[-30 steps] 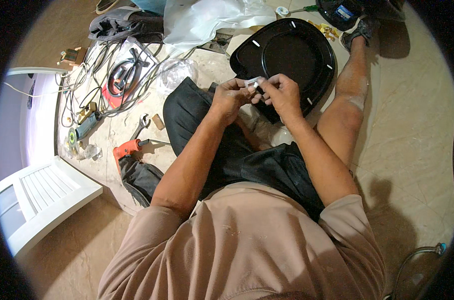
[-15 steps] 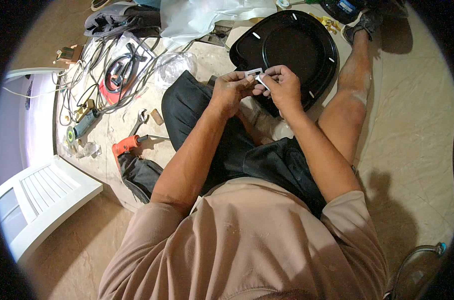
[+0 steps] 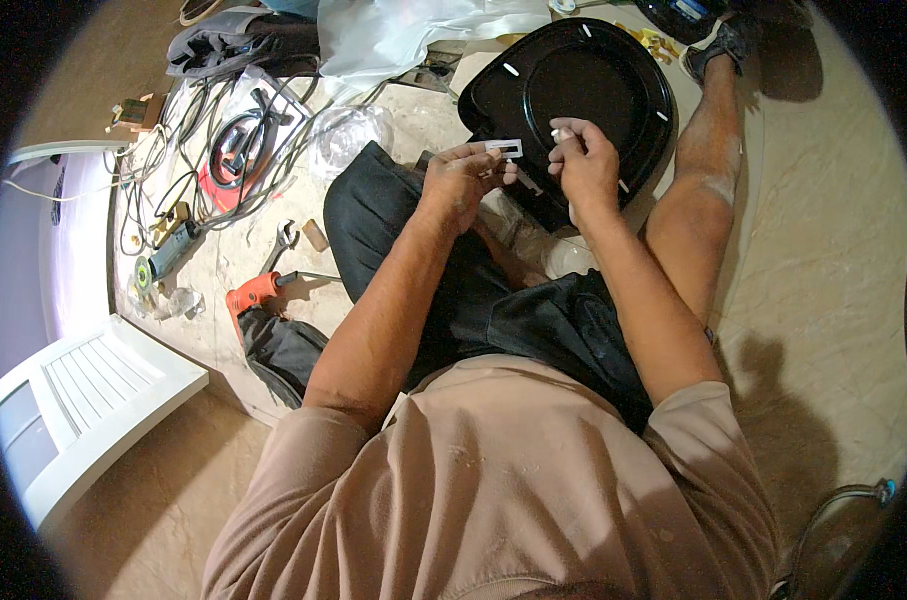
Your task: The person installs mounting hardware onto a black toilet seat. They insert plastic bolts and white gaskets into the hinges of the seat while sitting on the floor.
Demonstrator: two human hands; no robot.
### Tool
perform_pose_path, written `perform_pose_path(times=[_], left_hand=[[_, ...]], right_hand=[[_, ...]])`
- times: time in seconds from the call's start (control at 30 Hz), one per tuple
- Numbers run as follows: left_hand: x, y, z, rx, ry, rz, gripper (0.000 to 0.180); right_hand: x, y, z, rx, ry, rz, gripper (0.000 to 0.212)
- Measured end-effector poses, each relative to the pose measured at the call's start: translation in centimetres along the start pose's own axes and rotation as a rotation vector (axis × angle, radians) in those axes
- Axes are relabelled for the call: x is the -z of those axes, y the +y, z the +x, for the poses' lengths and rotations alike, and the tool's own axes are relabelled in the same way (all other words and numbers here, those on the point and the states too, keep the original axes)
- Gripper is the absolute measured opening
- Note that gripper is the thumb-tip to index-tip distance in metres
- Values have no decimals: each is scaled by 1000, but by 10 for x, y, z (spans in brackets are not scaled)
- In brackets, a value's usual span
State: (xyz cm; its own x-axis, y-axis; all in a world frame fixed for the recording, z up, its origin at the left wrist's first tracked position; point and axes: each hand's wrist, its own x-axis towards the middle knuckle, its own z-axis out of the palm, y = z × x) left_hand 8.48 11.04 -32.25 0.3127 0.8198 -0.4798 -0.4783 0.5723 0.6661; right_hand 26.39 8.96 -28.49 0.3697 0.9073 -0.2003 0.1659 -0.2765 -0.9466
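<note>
One big black lid (image 3: 598, 90) is seen beside the right leg (image 3: 698, 165). One flat white piece (image 3: 514, 148) is pinched in the left hand (image 3: 457, 187). Four small white strips (image 3: 511, 69) are already on the lid; one tiny white bit (image 3: 555, 133), pinched tight by the right hand (image 3: 588, 168), is not on it yet.

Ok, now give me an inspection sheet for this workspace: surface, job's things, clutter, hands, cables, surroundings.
Surface: pale floor, smudged around the tools
Job's things: small white frame in the left hand; small white piece in the right hand; black seat-shaped panel with white pads, beyond the hands
Clutter: wrench, orange-and-black power tool, grinder and clear plastic, on the left
Hands: apart, each pinching its piece
Cables: dark cables tangled at upper left
Surroundings: white slatted panel at left; hose at lower right
</note>
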Motion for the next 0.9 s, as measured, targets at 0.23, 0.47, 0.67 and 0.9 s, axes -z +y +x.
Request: perform_pose_path(times=[0.23,0.47,0.67,0.9], left_hand=[[-8,5,-6,60,-35,39,28],[-9,5,-5,87,-71,37,29],[-10,4,-4,97,-58,95,29],[-7,1,-1,109,-93,84,25]], right_hand=[[-2,19,9,-342,-132,698,18],[-10,18,6,-307,-132,726,23],[-9,19,8,-385,-3,713,19],[-14,32,9,-362,45,744,17]])
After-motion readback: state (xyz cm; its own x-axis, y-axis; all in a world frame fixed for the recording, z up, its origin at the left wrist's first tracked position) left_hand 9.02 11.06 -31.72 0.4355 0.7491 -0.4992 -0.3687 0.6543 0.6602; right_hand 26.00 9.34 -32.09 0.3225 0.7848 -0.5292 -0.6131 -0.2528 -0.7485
